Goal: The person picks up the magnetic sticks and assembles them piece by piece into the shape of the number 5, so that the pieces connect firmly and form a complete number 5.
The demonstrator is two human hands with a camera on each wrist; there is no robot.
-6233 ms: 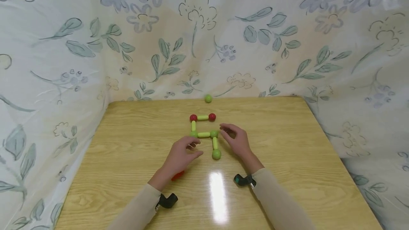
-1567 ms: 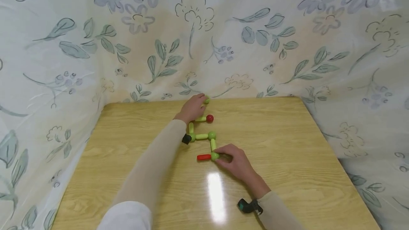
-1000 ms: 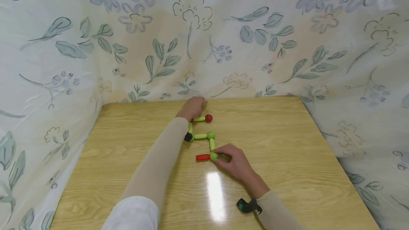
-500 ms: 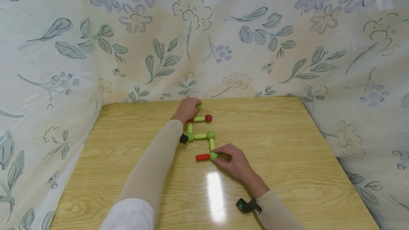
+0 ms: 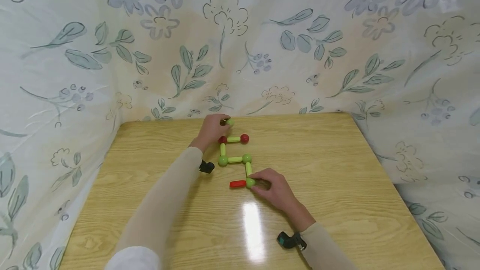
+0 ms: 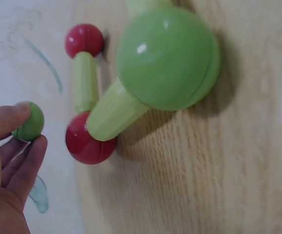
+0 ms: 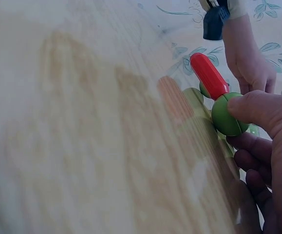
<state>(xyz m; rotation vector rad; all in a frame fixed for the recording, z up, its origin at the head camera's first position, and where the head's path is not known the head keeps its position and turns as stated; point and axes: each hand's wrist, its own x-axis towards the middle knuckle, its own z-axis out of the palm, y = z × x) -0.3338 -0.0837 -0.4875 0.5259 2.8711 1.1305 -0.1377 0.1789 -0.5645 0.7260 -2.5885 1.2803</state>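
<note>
My left hand (image 5: 213, 128) pinches a loose green ball (image 6: 31, 122) between thumb and fingers, near the table's back edge. Just in front of it lies a chain of balls joined by rods: two red balls (image 5: 244, 138) at the back, green balls (image 5: 223, 161) in the middle, with yellow-green rods (image 5: 235, 159) linking them. At the chain's near end, my right hand (image 5: 276, 188) pinches a green ball (image 7: 227, 114). From that ball a red rod (image 5: 238, 184) sticks out to the left, its far end free.
The wooden table (image 5: 337, 170) ends at a floral cloth (image 5: 240, 53) behind it, which also hangs at both sides. Bright glare (image 5: 253, 230) lies on the tabletop in front of the chain. Each wrist wears a small black camera (image 5: 288, 240).
The red rod has joined the chain's near green ball. My left hand reached to the back, took the loose green ball and drew it left and nearer. My right hand has lately stayed put.
</note>
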